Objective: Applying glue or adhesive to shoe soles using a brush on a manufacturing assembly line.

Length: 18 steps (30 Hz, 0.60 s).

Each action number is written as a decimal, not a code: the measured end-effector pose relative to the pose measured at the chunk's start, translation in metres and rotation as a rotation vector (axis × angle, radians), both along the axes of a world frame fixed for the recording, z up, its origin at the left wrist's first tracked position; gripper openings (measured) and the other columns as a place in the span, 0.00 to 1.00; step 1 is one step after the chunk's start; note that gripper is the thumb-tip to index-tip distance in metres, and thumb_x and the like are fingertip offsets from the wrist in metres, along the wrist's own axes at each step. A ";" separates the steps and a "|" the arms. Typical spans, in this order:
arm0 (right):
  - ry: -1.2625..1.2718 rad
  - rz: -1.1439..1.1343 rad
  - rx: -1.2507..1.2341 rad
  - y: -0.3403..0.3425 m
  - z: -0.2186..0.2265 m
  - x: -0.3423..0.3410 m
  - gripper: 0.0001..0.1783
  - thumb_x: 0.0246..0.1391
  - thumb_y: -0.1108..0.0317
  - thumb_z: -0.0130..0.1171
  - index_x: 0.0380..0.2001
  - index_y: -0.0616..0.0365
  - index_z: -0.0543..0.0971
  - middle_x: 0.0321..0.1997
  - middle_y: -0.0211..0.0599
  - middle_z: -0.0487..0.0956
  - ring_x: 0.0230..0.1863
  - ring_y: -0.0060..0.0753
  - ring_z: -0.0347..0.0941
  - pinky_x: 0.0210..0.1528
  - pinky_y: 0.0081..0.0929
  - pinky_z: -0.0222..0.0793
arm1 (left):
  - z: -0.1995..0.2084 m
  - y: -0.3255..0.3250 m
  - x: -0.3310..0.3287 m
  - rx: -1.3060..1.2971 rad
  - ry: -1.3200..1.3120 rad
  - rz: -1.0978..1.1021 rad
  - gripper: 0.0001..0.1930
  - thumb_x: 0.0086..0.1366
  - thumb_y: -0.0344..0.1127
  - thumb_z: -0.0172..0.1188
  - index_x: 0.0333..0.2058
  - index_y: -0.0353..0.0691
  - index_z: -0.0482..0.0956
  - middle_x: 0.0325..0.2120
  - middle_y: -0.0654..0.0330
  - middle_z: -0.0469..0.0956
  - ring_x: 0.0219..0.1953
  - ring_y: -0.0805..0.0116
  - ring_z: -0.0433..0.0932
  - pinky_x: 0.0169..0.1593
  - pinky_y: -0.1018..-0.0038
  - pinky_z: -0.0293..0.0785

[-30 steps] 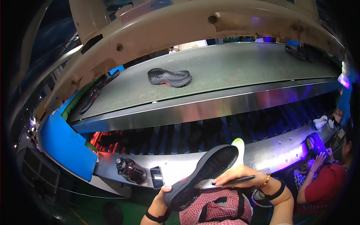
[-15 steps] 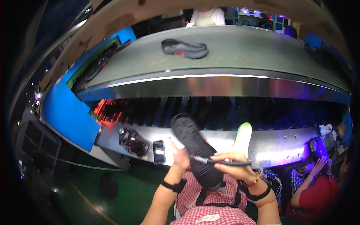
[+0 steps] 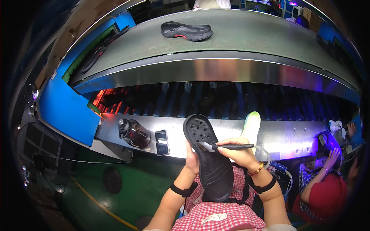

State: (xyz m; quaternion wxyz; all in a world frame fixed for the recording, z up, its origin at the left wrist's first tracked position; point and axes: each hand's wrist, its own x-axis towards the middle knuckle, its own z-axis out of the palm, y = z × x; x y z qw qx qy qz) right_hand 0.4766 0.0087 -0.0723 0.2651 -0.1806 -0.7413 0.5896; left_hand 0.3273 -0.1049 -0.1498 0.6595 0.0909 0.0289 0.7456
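Along its left edge, a black shoe sole (image 3: 216,173) is clasped by the left hand (image 3: 192,159), the fingers underneath being hidden. From that grip the sole is sloped down toward the checked apron (image 3: 216,214), its rimmed, holed face turned up. Just right of the hold, a thin brush (image 3: 244,146) is pinched by the right hand (image 3: 239,156) between thumb and fingers, its pale bristles touching the sole.

The sole is judged light, made of rubber or foam, firm at the rim, slightly bendy through the middle and hardly fragile. Any wet film under the bristles could make the face slippery, so it is best held by the outer side wall.

Left of the left hand, a phone (image 3: 162,142) and a dark bottle (image 3: 133,133) are set on a metal ledge (image 3: 178,144). Beyond the right hand, a yellow-green sole-shaped piece (image 3: 251,125) is seen. Farthest ahead of both grips, another sole (image 3: 187,31) is laid on a green belt (image 3: 246,30).
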 end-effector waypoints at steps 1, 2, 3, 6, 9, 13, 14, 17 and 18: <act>0.055 -0.007 0.136 -0.003 -0.002 -0.001 0.12 0.46 0.72 0.66 0.37 0.61 0.83 0.32 0.40 0.84 0.35 0.28 0.80 0.44 0.24 0.74 | 0.002 0.000 0.001 -0.055 0.095 0.024 0.52 0.58 0.78 0.24 0.61 0.34 0.60 0.57 0.46 0.68 0.58 0.51 0.69 0.63 0.58 0.63; 0.157 -0.013 0.364 -0.008 -0.004 -0.004 0.11 0.45 0.71 0.66 0.35 0.60 0.83 0.33 0.43 0.83 0.36 0.36 0.81 0.46 0.28 0.74 | 0.004 0.001 0.001 -0.091 0.186 0.058 0.52 0.58 0.79 0.24 0.61 0.34 0.60 0.56 0.46 0.68 0.57 0.51 0.69 0.62 0.58 0.64; 0.154 0.003 0.447 -0.017 -0.006 -0.003 0.10 0.44 0.71 0.65 0.33 0.58 0.82 0.34 0.42 0.82 0.37 0.40 0.80 0.46 0.31 0.74 | 0.006 0.001 0.000 -0.099 0.181 0.105 0.53 0.57 0.80 0.25 0.60 0.34 0.62 0.54 0.46 0.70 0.56 0.51 0.70 0.61 0.57 0.65; 0.141 0.060 0.674 -0.042 -0.010 0.008 0.10 0.41 0.71 0.66 0.32 0.55 0.82 0.35 0.36 0.83 0.39 0.36 0.80 0.42 0.30 0.74 | 0.016 0.000 -0.013 -0.245 0.200 0.384 0.53 0.55 0.81 0.26 0.55 0.35 0.68 0.47 0.45 0.75 0.50 0.50 0.74 0.57 0.55 0.68; 0.140 0.219 0.683 -0.044 -0.001 0.028 0.10 0.41 0.70 0.66 0.31 0.53 0.82 0.35 0.33 0.83 0.39 0.33 0.80 0.40 0.27 0.74 | 0.027 -0.007 -0.028 -0.312 0.180 0.565 0.53 0.55 0.81 0.26 0.51 0.34 0.71 0.44 0.46 0.76 0.47 0.51 0.75 0.56 0.55 0.70; 0.157 0.405 0.329 -0.019 0.022 0.025 0.11 0.41 0.76 0.67 0.33 0.61 0.82 0.34 0.43 0.83 0.39 0.40 0.81 0.43 0.32 0.77 | 0.033 -0.010 -0.020 -0.149 0.236 0.501 0.53 0.55 0.81 0.25 0.52 0.34 0.69 0.44 0.47 0.76 0.47 0.50 0.74 0.56 0.54 0.69; 0.192 0.301 0.319 -0.015 0.028 0.019 0.11 0.42 0.76 0.67 0.34 0.62 0.82 0.35 0.44 0.83 0.39 0.41 0.81 0.44 0.32 0.77 | 0.034 -0.009 -0.015 -0.082 0.227 0.464 0.53 0.55 0.82 0.25 0.53 0.34 0.68 0.45 0.46 0.75 0.48 0.50 0.74 0.57 0.54 0.69; 0.158 0.143 0.316 -0.014 0.039 -0.001 0.12 0.42 0.76 0.67 0.35 0.62 0.82 0.36 0.45 0.83 0.40 0.41 0.81 0.45 0.31 0.76 | 0.038 -0.006 0.000 -0.114 0.171 0.453 0.55 0.54 0.82 0.24 0.55 0.33 0.65 0.46 0.45 0.74 0.50 0.48 0.73 0.58 0.53 0.66; 0.220 0.211 0.361 -0.019 0.040 -0.003 0.12 0.42 0.76 0.67 0.34 0.62 0.82 0.36 0.44 0.83 0.41 0.40 0.81 0.46 0.31 0.75 | 0.040 -0.006 0.001 -0.107 0.176 0.433 0.55 0.54 0.82 0.24 0.55 0.32 0.65 0.46 0.45 0.74 0.50 0.48 0.73 0.59 0.53 0.66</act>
